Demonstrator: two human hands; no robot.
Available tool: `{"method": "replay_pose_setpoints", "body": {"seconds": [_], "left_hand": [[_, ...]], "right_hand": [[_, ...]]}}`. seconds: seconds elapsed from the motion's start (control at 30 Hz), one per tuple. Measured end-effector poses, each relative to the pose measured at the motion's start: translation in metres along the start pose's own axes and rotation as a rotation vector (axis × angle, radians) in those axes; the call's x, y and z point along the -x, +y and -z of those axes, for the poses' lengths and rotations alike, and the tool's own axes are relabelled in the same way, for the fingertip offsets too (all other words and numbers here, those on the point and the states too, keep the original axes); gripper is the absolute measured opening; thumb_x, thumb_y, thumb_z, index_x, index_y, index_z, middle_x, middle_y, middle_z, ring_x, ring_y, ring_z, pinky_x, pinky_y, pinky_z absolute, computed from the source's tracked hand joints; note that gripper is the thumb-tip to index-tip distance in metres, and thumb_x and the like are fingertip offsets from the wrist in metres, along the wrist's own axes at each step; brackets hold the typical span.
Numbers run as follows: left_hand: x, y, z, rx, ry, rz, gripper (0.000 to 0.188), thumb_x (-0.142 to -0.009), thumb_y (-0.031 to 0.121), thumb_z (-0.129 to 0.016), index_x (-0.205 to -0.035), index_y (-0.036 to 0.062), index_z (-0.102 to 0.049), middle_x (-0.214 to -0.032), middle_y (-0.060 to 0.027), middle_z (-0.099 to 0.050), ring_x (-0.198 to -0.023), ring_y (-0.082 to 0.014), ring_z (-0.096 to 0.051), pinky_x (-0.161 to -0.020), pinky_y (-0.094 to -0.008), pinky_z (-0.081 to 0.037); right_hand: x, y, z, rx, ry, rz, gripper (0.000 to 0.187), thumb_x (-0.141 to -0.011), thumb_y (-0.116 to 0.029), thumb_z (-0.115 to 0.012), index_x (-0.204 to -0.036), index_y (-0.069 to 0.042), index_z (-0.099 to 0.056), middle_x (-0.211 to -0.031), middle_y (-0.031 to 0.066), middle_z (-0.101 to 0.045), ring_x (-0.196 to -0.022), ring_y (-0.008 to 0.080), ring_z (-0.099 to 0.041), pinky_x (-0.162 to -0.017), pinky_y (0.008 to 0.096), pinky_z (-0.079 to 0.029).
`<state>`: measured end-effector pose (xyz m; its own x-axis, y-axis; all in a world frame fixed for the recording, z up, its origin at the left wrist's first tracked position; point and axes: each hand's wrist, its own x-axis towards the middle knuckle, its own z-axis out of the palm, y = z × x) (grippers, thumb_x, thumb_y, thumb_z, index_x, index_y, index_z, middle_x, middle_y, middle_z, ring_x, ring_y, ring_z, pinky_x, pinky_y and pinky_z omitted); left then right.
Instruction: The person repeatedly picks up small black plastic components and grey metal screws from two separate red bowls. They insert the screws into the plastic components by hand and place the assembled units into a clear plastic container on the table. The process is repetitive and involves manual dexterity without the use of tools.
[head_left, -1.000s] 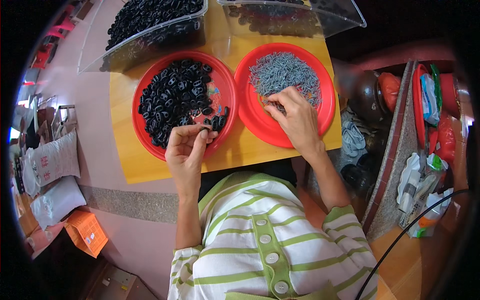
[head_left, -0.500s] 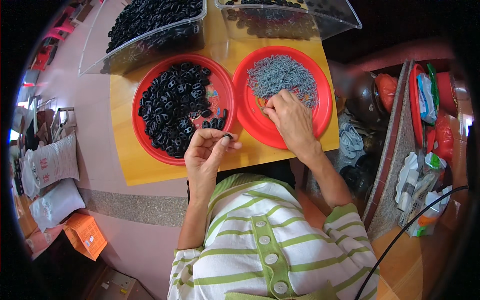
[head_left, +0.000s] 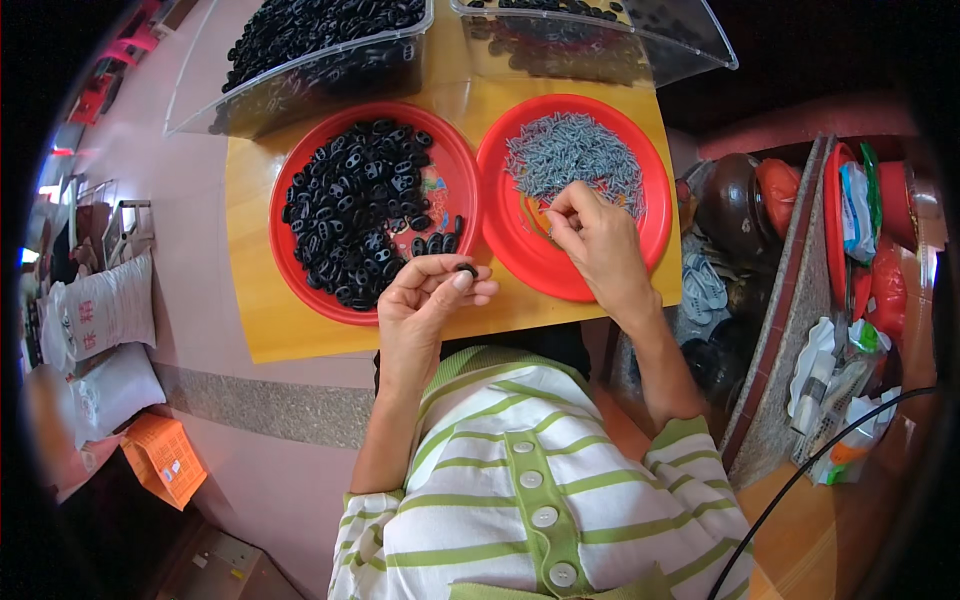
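Between the thumb and fingers of my left hand (head_left: 422, 305) is a small black oval plastic piece (head_left: 466, 270), held over the front rim of the left red plate (head_left: 300, 290). That plate holds a heap of black oval pieces with two holes (head_left: 350, 210), and several lie apart near its right front side. My right hand (head_left: 598, 245) is pinched over the right red plate (head_left: 655, 205), its fingertips closed on what looks like a thin grey screw, partly hidden. Beyond those fingertips lies a pile of small grey screws (head_left: 570, 150).
Both plates stand on a yellow wooden table (head_left: 270, 335). Clear plastic bins (head_left: 330, 70) with black pieces stand at its far side. White sacks (head_left: 105, 310) and an orange basket (head_left: 165, 460) are at the left; a dark round jar (head_left: 735, 200) stands at the right.
My right hand has lifted off the near edge of the screw pile and drawn slightly back, still pinched. The left hand keeps hold of the black piece. The whole view has shifted a little.
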<state>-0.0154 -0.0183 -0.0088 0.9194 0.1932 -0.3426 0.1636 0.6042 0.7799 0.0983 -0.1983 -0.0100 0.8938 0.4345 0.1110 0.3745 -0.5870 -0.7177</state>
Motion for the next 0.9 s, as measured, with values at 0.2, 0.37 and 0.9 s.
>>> {"method": "replay_pose_setpoints", "body": {"seconds": [0.2,0.37,0.9], "left_hand": [[0.000,0.001,0.002,0.027,-0.022,0.023,0.016,-0.087,0.004,-0.060,-0.102,-0.0030,-0.060,-0.089,-0.0092,-0.065,-0.076,-0.0127,-0.061,-0.074,-0.0237,-0.048],[0.000,0.000,0.000,0.033,-0.030,0.013,0.016,-0.087,0.004,-0.060,-0.102,-0.0022,-0.059,-0.088,-0.0064,-0.063,-0.076,-0.0109,-0.058,-0.075,-0.0223,-0.046],[-0.005,-0.008,-0.005,-0.083,-0.045,0.004,0.015,-0.088,0.004,-0.059,-0.100,-0.0040,-0.060,-0.090,-0.0113,-0.066,-0.078,-0.0135,-0.063,-0.074,-0.0241,-0.050]], "right_hand": [[0.004,-0.009,0.003,-0.219,0.031,-0.055,0.009,-0.081,0.000,-0.061,-0.089,0.003,-0.057,-0.078,0.0107,-0.059,-0.067,0.0179,-0.060,-0.058,0.0291,-0.048],[0.007,-0.012,0.008,-0.281,0.044,-0.076,0.007,-0.081,0.000,-0.063,-0.088,0.003,-0.060,-0.079,0.0087,-0.060,-0.066,0.0128,-0.059,-0.057,0.0252,-0.048],[0.018,-0.025,0.000,-0.542,-0.087,-0.129,0.011,-0.082,-0.007,-0.066,-0.088,0.000,-0.062,-0.083,0.0056,-0.062,-0.068,0.0099,-0.059,-0.058,0.0237,-0.047]]}}
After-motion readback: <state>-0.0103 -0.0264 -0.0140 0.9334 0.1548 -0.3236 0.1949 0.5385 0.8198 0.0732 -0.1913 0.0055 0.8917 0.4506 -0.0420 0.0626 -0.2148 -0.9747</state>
